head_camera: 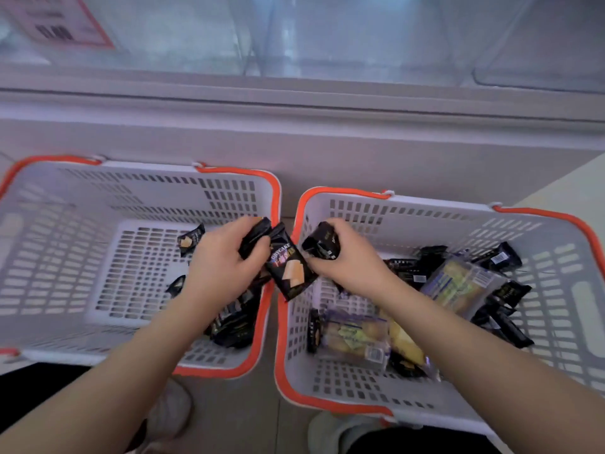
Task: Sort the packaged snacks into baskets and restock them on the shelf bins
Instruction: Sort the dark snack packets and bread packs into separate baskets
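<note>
A long white shelf unit [294, 132] runs across the top of the view, with clear plastic bins [327, 34] above its ledge and a blurred pink-edged sign [55, 21] at the upper left. Below it, on the floor [563, 185], two white slatted baskets with orange rims stand side by side, their near edges almost touching.

The left basket [65, 257] holds only a few snacks: a small black packet [191, 240] lies near the middle of its bottom, another black packet [176, 285] shows just beside the left forearm, and a heap of black packets [234, 326] sits against its right wall.

The right basket [556, 306] is fuller. Two clear-wrapped yellow cakes [458, 286] [353, 339] lie among scattered black packets [501, 255] that spread toward its right side.

Two light shoes [173, 411] show on the floor at the bottom.

The left hand [222, 267] hovers over the right part of the left basket, its fingers curled around a dark packet [253, 237]. The right hand [347, 263] is over the left edge of the right basket, fingers wrapped around another folded black packet [322, 242]. Between the two hands, above the meeting rims, a black "DRYCAKE" packet [289, 270] stands tilted; the right fingertips seem to touch its edge, though which hand supports it I cannot tell.
</note>
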{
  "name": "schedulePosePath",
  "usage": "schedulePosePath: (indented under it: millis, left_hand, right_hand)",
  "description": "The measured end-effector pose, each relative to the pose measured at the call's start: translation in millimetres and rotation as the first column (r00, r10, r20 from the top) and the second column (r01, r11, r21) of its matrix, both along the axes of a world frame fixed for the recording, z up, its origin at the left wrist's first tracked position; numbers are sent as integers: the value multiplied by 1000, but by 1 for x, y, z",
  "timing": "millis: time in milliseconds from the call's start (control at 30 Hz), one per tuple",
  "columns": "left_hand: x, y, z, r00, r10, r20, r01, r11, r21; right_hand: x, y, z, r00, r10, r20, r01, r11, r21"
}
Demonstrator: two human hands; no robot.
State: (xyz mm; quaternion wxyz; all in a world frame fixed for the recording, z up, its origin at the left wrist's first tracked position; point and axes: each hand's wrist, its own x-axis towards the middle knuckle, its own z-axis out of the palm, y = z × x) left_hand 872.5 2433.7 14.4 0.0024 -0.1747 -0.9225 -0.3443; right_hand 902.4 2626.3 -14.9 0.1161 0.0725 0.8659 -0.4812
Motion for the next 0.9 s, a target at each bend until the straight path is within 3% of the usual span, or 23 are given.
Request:
schedulePosePath:
  millis: [133,233,300,367,500,633,733,800,900]
  left_hand:
    - [1,-66,-8,971,217,97,-214,976,-40]
    - [3,-96,-26,947,268,179,-212,937,-277]
    - [7,-104,-38,925,289,247,-177,902,-394]
    - [12,-105,-49,907,268,326,-123,907,-403]
    - [22,-98,-62,873,30,486,181,907,-381]
    - [32,-74,-50,908,-139,395,245,942,-231]
    - [38,-40,-31,928,-314,202,341,933,-114]
    - [41,-14,-22,890,-440,119,451,887,-97]
    - [44,30,-28,784,-594,181,621,756,-209]
  right_hand:
    - [-13,-63,13,991,107,81,-100,992,-78]
    - [-19,-100,4,978,73,194,-38,983,-180]
    - [-20,-118,-7,974,70,214,-47,993,-108]
    - [-18,-130,-16,970,135,201,-142,990,22]
    - [-4,-123,-15,962,269,45,-272,932,238]
    - [14,-75,-14,974,175,-142,-128,949,290]
    - [25,-22,-27,997,73,-21,-60,928,369]
    - [32,14,-39,983,95,160,-159,877,454]
    - [43,59,-52,911,183,370,-368,765,528]
